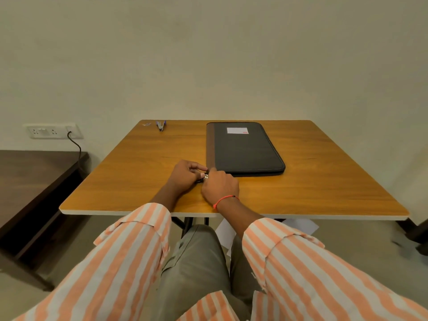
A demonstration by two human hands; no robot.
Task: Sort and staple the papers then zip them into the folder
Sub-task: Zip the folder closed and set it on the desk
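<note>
A dark grey zip folder (pixel 244 149) with a brown spine strip and a white label lies closed on the wooden table (pixel 324 181). At its near left corner my two hands meet. My left hand (pixel 185 174) pinches a small dark part there, apparently the folder's corner or zip end. My right hand (pixel 220 185), with a red thread on the wrist, pinches the small metal zipper pull (pixel 206 176). A blue and silver stapler (pixel 160 125) lies at the table's far left edge. No papers show on the table.
A small scrap (pixel 146 124) lies beside the stapler. A dark low table (pixel 34 181) stands at the left, under a wall socket (pixel 53 130) with a black cable. White sheets (pixel 301 225) lie on the floor under the table.
</note>
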